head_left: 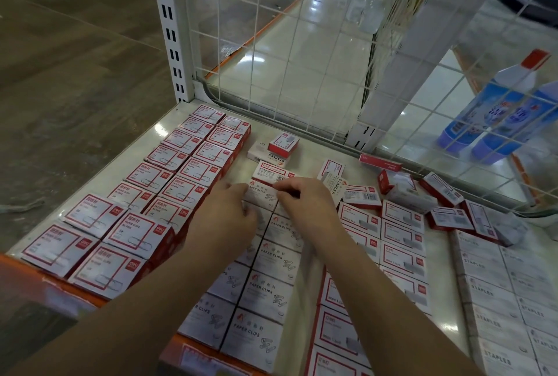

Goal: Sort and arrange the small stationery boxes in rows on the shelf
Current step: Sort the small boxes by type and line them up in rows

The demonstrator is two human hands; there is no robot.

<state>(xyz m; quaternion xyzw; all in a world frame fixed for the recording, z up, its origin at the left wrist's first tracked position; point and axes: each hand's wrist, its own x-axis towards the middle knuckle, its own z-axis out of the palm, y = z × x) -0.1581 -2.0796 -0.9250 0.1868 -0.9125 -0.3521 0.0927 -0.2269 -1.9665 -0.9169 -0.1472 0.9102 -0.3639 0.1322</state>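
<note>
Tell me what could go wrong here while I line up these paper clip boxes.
Both hands, left hand and right hand, work the white box at the row's far end; a nudge could skew the row. The small box stacked behind could get knocked off. The loose pile by the mesh could get mixed in.

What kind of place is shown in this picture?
Most likely a shop aisle, perhaps a stationery store. Many identical red-and-white cardboard paper clip boxes lie in rows on a pale shelf with a white wire mesh back panel and a slotted white metal upright; a glossy tiled floor shows behind.
</note>
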